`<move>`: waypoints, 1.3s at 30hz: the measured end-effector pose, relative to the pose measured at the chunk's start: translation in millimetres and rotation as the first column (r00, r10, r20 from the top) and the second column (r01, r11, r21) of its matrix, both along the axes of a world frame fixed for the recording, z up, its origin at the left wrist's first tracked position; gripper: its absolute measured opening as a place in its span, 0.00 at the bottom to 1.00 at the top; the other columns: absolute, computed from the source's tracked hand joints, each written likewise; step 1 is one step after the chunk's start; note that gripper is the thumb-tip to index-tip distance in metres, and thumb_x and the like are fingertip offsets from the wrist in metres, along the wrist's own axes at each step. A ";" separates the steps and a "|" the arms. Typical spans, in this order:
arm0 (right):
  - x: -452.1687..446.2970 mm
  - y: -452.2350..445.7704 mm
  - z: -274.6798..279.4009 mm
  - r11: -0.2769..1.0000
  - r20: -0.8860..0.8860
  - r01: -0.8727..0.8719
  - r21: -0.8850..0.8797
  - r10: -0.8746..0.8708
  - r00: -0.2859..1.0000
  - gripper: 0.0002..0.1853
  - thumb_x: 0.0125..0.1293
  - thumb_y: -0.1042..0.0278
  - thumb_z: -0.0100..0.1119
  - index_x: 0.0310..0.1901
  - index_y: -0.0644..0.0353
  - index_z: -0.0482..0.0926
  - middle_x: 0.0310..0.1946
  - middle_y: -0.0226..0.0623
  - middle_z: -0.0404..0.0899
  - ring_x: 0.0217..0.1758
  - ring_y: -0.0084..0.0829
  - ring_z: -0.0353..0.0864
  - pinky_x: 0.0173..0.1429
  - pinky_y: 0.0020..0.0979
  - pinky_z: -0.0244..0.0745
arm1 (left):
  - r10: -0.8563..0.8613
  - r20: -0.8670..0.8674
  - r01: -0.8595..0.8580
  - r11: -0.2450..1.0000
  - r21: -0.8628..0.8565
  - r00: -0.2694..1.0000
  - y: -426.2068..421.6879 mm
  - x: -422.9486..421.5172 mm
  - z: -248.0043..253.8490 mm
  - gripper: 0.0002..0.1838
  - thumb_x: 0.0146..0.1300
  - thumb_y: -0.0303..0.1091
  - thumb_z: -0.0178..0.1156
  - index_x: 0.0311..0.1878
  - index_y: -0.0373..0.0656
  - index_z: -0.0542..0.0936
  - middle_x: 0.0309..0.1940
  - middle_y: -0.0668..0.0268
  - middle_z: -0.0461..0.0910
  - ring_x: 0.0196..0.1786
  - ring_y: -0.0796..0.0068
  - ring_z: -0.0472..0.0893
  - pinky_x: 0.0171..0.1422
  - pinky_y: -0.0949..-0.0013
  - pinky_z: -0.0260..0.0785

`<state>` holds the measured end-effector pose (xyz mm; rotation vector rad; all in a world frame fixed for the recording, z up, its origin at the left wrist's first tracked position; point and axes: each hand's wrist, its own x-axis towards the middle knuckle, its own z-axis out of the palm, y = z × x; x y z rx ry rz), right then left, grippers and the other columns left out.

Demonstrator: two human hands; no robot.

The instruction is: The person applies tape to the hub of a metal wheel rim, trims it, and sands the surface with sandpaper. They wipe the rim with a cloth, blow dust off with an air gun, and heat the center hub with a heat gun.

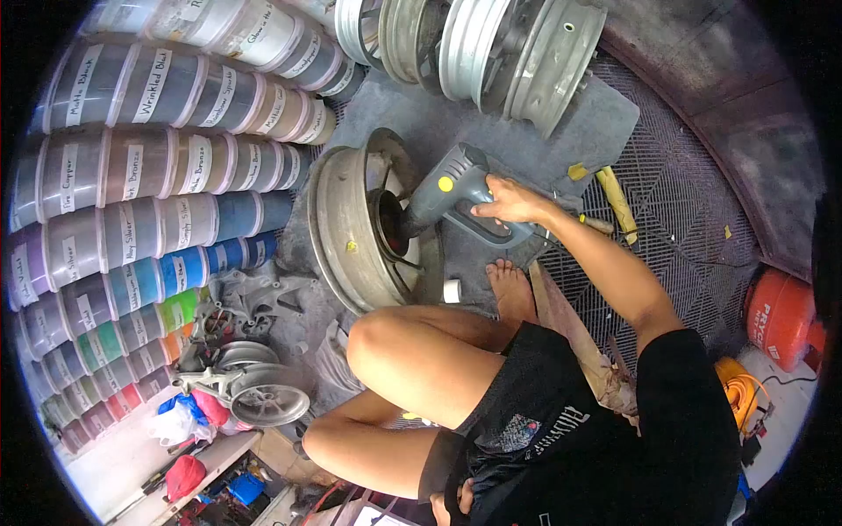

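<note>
My right hand is closed around the looped handle of a grey heat gun with a yellow dot on its side. The gun's dark nozzle reaches into the hub opening of a bare metal wheel rim, which stands on its edge on a grey mat. Whether the nozzle touches the hub cannot be made out. Low in view, my left hand is beside my black shorts, mostly hidden; its grip is unclear.
Several more rims stand at the top of the mat. Labelled powder tubs fill the left side. Smaller wheels and metal brackets lie lower left. A white cup is by my bare foot. An orange gas cylinder stands right.
</note>
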<state>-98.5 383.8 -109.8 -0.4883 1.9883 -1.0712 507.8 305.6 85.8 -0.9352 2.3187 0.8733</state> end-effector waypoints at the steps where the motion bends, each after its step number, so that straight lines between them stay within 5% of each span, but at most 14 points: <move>1: 2.4 -0.1 2.3 1.000 -0.043 0.002 0.002 -0.001 0.999 0.31 0.59 0.50 0.66 0.50 0.73 0.71 0.37 0.53 0.82 0.41 0.45 0.85 0.44 0.43 0.77 | 0.002 -0.001 -0.002 1.000 0.001 1.000 0.4 0.5 -0.2 0.07 0.55 0.21 0.52 0.29 0.35 0.81 0.21 0.50 0.78 0.24 0.47 0.77 0.32 0.52 0.70; 6: 14.1 -1.8 -3.7 0.999 -0.247 0.032 0.025 -0.025 0.969 0.34 0.57 0.46 0.65 0.50 0.76 0.73 0.41 0.65 0.81 0.47 0.61 0.82 0.51 0.51 0.75 | 0.003 -0.010 -0.003 1.000 0.007 1.000 0.6 5.4 0.6 0.07 0.54 0.21 0.52 0.30 0.35 0.81 0.21 0.50 0.79 0.24 0.47 0.77 0.32 0.52 0.70; 11: 20.9 -1.8 -6.3 0.997 -0.254 0.060 0.040 -0.048 0.966 0.33 0.58 0.47 0.65 0.47 0.77 0.74 0.40 0.68 0.80 0.45 0.62 0.82 0.49 0.51 0.75 | 0.016 -0.044 -0.014 0.999 0.042 0.999 0.7 28.8 -8.3 0.08 0.54 0.21 0.52 0.30 0.35 0.81 0.21 0.50 0.79 0.25 0.46 0.77 0.33 0.52 0.71; 14: 27.5 -1.1 -13.1 0.995 -0.266 0.091 -0.034 -0.096 0.959 0.33 0.58 0.48 0.66 0.45 0.78 0.73 0.37 0.68 0.80 0.42 0.63 0.82 0.47 0.51 0.75 | -0.039 -0.146 0.026 0.995 -0.093 0.988 5.6 43.0 -18.6 0.07 0.55 0.21 0.53 0.30 0.35 0.81 0.21 0.51 0.79 0.24 0.47 0.77 0.32 0.52 0.70; 39: 57.2 -7.4 -13.5 0.966 -0.294 0.227 -0.121 -0.254 0.921 0.28 0.61 0.53 0.66 0.41 0.78 0.72 0.31 0.66 0.79 0.37 0.64 0.81 0.42 0.53 0.74 | -0.028 -0.001 0.028 0.998 0.048 1.000 0.0 6.8 5.1 0.08 0.59 0.26 0.58 0.25 0.35 0.79 0.20 0.52 0.79 0.21 0.53 0.78 0.27 0.55 0.70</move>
